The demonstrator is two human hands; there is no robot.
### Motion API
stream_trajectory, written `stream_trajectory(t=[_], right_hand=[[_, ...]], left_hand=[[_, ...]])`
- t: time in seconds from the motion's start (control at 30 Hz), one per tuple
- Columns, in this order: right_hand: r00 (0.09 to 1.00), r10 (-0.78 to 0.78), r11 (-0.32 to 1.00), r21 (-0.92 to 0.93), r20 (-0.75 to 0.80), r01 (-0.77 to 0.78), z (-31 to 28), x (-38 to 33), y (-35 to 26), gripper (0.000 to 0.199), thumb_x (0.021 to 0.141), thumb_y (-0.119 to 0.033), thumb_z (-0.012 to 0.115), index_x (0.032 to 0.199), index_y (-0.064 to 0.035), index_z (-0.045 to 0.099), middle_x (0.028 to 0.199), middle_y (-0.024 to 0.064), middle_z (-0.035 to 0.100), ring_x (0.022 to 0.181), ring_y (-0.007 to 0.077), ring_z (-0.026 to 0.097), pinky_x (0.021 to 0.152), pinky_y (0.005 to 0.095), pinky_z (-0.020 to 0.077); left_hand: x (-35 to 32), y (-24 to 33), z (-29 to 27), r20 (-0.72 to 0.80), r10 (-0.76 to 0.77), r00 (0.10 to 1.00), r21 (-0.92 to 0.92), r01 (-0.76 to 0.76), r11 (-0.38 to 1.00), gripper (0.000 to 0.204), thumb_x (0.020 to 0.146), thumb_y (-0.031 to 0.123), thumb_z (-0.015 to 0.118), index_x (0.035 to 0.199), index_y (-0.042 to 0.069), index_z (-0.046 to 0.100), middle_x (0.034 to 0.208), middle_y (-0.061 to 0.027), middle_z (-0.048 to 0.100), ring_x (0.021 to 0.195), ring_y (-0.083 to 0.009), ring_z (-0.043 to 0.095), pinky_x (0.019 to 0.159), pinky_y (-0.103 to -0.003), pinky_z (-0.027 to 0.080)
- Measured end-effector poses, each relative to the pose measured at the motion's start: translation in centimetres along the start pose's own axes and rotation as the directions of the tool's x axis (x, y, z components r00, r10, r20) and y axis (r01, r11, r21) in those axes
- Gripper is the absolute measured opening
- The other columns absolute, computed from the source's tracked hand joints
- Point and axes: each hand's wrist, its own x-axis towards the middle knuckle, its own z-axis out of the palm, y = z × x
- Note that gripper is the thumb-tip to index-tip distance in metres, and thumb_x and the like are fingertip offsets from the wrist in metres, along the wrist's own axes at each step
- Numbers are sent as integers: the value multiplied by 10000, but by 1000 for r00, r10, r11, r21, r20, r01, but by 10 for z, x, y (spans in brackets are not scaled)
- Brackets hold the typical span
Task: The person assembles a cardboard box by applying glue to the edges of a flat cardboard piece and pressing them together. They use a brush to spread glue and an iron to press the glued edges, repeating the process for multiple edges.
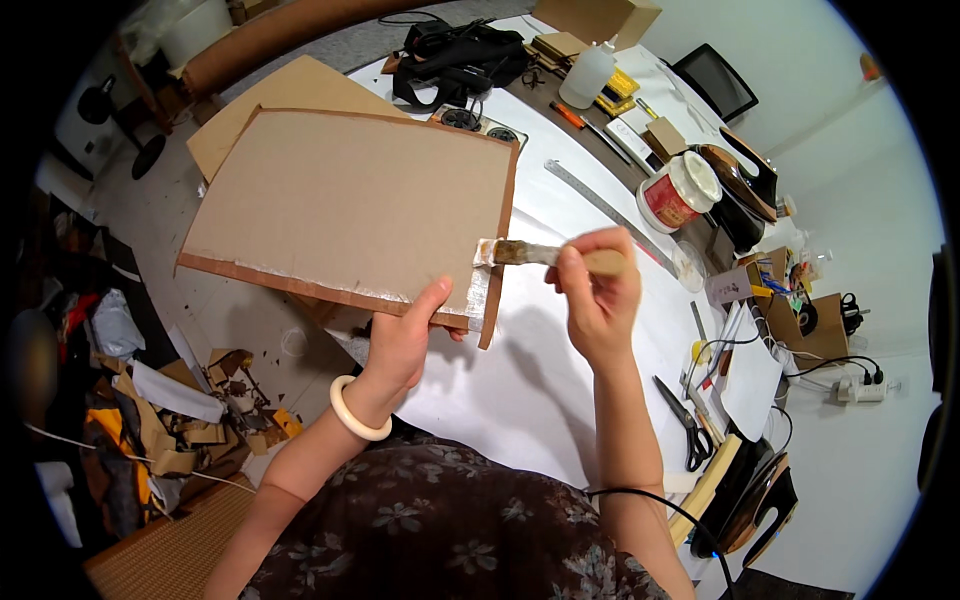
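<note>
My left hand (pixel 402 345) grips a large flat cardboard panel (pixel 350 200) by its near right corner, thumb on top and fingers underneath. Brown strips edge the panel, and shiny white paste lies along its near and right borders. Between the fingers and thumb of my right hand (pixel 604 290) is a flat paste brush (pixel 525 252). Its whitened bristles touch the panel's right edge, just above the wet patch. An off-white bangle circles my left wrist.
A white-papered table (pixel 480 400) lies below. To the right are a paste jar (pixel 680 195), a steel ruler (pixel 610 212), black scissors (pixel 688 420) and two irons. A squeeze bottle (pixel 588 75) stands at the back. Scraps (pixel 200 420) litter the lower left.
</note>
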Motion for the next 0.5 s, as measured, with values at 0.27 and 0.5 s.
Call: stream_trajectory(t=[0.27, 0.5], right_hand=[[991, 131, 991, 18, 35, -131, -4, 16, 21, 160, 971, -89, 568, 842, -1, 530, 905, 64, 545, 663, 102, 580, 586, 238, 468], [989, 145, 987, 59, 43, -147, -3, 26, 30, 110, 970, -75, 551, 895, -5, 512, 818, 44, 571, 648, 93, 564, 597, 240, 464]], left_hand=[[2, 2, 3, 2, 3, 1000, -7, -3, 1000, 138, 948, 88, 583, 1061, 10, 570, 915, -83, 633, 707, -163, 628, 504, -307, 504], [0, 2, 4, -39, -18, 999, -16, 17, 1000, 155, 953, 79, 569, 1096, 20, 566, 941, -81, 634, 728, -169, 629, 517, -311, 502]])
